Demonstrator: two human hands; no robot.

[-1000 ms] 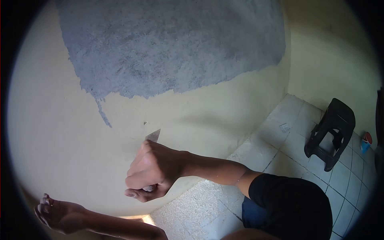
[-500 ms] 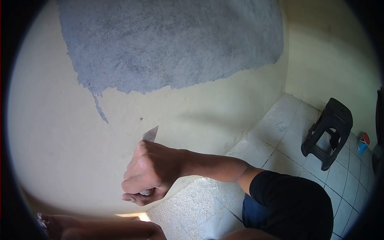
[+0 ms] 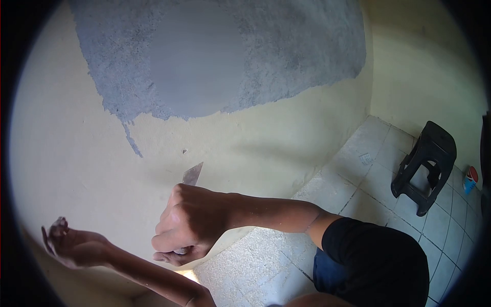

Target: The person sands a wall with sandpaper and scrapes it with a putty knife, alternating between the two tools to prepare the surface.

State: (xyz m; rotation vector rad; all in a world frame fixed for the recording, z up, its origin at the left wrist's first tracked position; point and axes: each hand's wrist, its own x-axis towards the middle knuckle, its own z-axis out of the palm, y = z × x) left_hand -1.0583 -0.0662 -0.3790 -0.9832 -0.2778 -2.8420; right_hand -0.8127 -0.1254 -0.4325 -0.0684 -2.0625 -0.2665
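Observation:
My right hand (image 3: 186,222) is closed around the handle of a scraper. Its flat metal blade (image 3: 193,174) points up from the fist against the cream wall (image 3: 245,166), below and right of a small chip (image 3: 184,151). Most of the handle is hidden in my fingers; only its end (image 3: 181,250) shows below them. At the lower left, my left hand (image 3: 76,249) is raised in front of the wall, dusty fingers loosely curled and apart, with nothing visible in it. Above both hands, a large grey patch (image 3: 117,56) with a ragged lower edge shows where the cream coat is gone.
A black plastic stool (image 3: 427,163) stands on the tiled floor (image 3: 381,179) at the right. Beside it is a blue and red cup-like container (image 3: 470,180). Pale flakes (image 3: 250,261) cover the floor along the wall's base. A side wall (image 3: 419,77) meets the scraped wall at the right.
My left hand has risen from the bottom edge, its forearm now slanting upward. My right hand and the scraper stay almost in place. The view has shifted slightly.

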